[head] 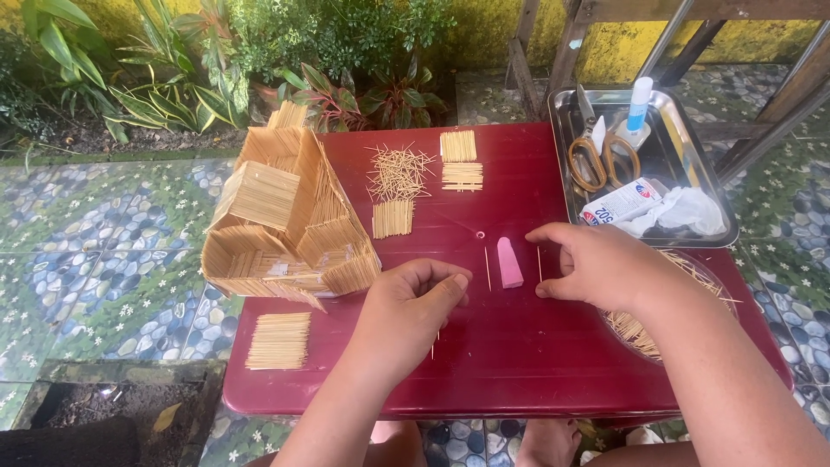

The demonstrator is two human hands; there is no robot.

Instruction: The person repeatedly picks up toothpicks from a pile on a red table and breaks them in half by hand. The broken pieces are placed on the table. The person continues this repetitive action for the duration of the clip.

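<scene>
— While both hands hover over the red table (519, 363), which is nearer the loose toothpick (539, 264)?

— Her right hand (605, 264), by far. That stick lies just left of its fingertips, near the middle of the table, its long axis running from the near edge toward the far edge. The thumb and forefinger are drawn close together, a narrow pinch, with nothing clearly between them.

— And the left hand (415, 303)?

— Curled loosely, fingers bent under. Whether it pins anything I cannot tell; a thin stick (435, 342) pokes out beneath it toward the near edge.

— How does the toothpick look?

— Pale, straight, very thin. A second one (488, 268) lies parallel, and a pink wedge-shaped block (509, 262) sits between them.

— Anything else?

— A toothpick house (285, 216) at the left edge, a metal tray (692, 143) at the far right corner.
</scene>
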